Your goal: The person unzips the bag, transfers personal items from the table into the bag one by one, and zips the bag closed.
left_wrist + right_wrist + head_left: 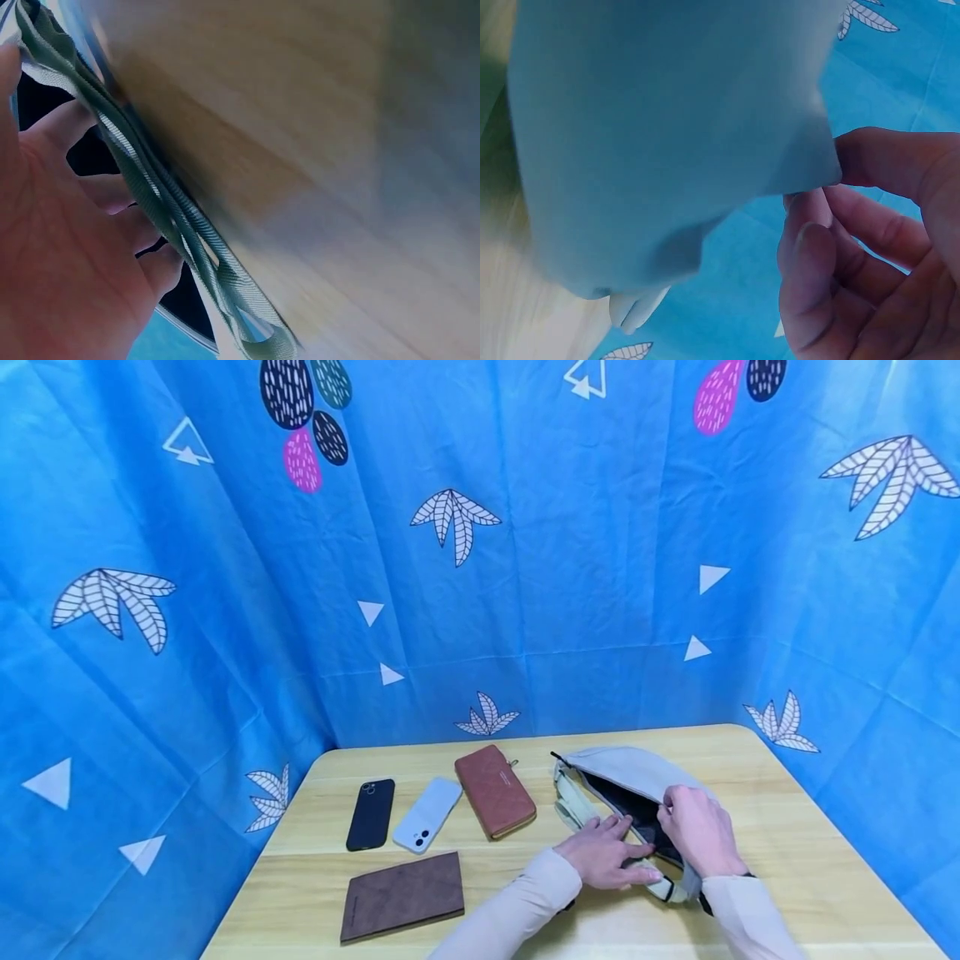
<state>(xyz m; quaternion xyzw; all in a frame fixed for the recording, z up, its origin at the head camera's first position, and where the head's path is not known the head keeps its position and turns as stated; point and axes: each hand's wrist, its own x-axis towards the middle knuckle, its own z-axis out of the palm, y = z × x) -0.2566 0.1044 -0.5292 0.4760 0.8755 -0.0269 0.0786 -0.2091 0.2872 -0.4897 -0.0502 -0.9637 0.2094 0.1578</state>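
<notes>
A light grey waist bag (637, 764) with a pale green strap (573, 802) lies at the right of the table, its dark interior showing through the unzipped mouth. My right hand (701, 831) pinches the far edge of that mouth between thumb and fingers; in the right wrist view the grey fabric (675, 112) is drawn to a corner at the fingertips. My left hand (603, 852) rests on the near edge with its fingers spread. In the left wrist view, the fingers reach across behind the folded strap (142, 172), which hides their tips.
Left of the bag lie a reddish-brown zip wallet (495, 789), a light blue phone (429, 810) and a black phone (371, 814). A dark brown notebook (405, 897) lies nearer the front of the wooden table (300, 893). Blue patterned curtains (525, 568) enclose the table's back and sides.
</notes>
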